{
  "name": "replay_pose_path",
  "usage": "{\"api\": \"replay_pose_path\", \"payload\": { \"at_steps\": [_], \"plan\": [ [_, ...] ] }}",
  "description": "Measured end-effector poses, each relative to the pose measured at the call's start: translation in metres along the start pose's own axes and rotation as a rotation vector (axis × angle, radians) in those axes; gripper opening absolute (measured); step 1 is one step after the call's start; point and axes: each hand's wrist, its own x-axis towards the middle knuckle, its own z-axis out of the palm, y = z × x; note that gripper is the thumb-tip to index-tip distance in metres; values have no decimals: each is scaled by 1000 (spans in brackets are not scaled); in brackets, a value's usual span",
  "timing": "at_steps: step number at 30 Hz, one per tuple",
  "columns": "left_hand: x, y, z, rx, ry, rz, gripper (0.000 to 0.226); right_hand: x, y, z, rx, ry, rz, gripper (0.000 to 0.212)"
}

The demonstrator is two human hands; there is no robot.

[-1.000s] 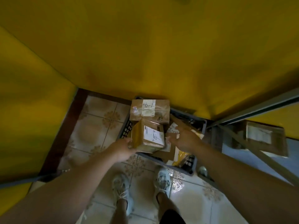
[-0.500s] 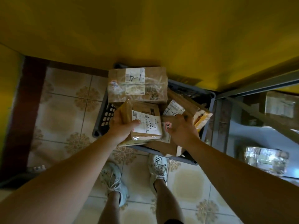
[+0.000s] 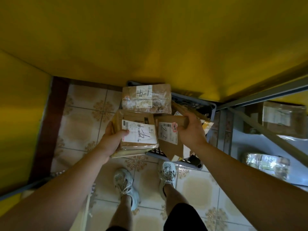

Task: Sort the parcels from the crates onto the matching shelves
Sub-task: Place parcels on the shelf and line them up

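- The parcel marked 1-16 (image 3: pixel 141 130) is held over the near left corner of the crate (image 3: pixel 211 107), on a thin stack of flat packets; the left hand (image 3: pixel 110 142) is curled round its left edge, thumb pressed on the label
- The flat parcel marked 9-1 (image 3: pixel 166 132) is pinched at its far right edge by the right hand (image 3: pixel 191 130), fingers folded over the top
- Its long axis is seen to run from those fingers down toward the person, half out of the crate
- The shelf frame (image 3: pixel 266 94) is found to the right, nearer the right hand, so a rightward swing is judged likely

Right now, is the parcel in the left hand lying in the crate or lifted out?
Lifted: left hand grips the parcel, which overhangs the crate rim.
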Motion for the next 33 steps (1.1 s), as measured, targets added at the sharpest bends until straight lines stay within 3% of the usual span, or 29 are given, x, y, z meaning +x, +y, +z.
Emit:
{"api": "replay_pose_path", "payload": {
  "at_steps": [6, 11, 16, 19, 23, 27, 33],
  "plan": [
    [-99, 30, -34, -85, 69, 85, 47, -78, -52, -64, 243, 87, -18, 47],
    [-172, 61, -53, -207, 90, 211, 48, -158, -80, -100, 548, 261, 8, 32],
    [-235, 82, -86, -155, 64, 430, 59, -245, -105, -104, 870, 388, 15, 52],
    [-274, 91, -104, -150, 47, 544, 61, -297, -111, -104, 1025, 395, 21, 48],
    [-323, 101, -119, -157, -31, 590, 64, -360, -110, -114, 1086, 344, -25, 41],
    [-374, 108, -118, -167, -115, 676, 42, -410, -111, -134, 1089, 299, -167, 38],
    [-431, 108, -101, -212, -204, 730, 36, -456, -104, -160, 1034, 460, -238, 33]
  ]
}}
